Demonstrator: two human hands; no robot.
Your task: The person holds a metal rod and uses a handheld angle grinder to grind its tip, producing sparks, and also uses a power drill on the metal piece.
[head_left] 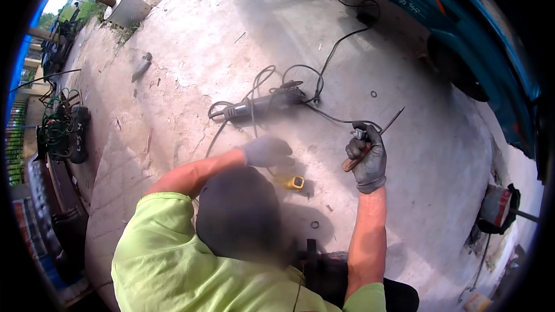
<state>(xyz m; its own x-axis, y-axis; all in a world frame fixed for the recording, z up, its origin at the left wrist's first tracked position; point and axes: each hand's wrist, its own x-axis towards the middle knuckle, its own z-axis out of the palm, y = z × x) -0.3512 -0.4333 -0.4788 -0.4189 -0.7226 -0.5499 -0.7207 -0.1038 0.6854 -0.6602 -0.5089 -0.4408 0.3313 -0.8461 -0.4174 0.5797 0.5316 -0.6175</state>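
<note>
My right hand (368,159), in a dark grey glove, grips a screwdriver (352,163) with a red-brown handle, its metal shaft pointing up and right; a small metal piece (358,134) and cable are at its fingers. My left hand (267,151), gloved and hazy, is stretched over the concrete with its fingers extended; whether it touches the cable below is unclear. A yellow-and-black object (293,182) lies just below it. Above, a power tool (260,106) with a disc at its right end lies among loops of black cable. A dark-capped head hides part of the ground at lower middle.
A teal vehicle (474,46) stands at the upper right. A machine with green hoses (72,133) is at the left, a white bucket (127,8) at the upper left. A small grey object (141,66) and rings lie on the concrete (179,40). A red-and-grey container (494,208) is at the right.
</note>
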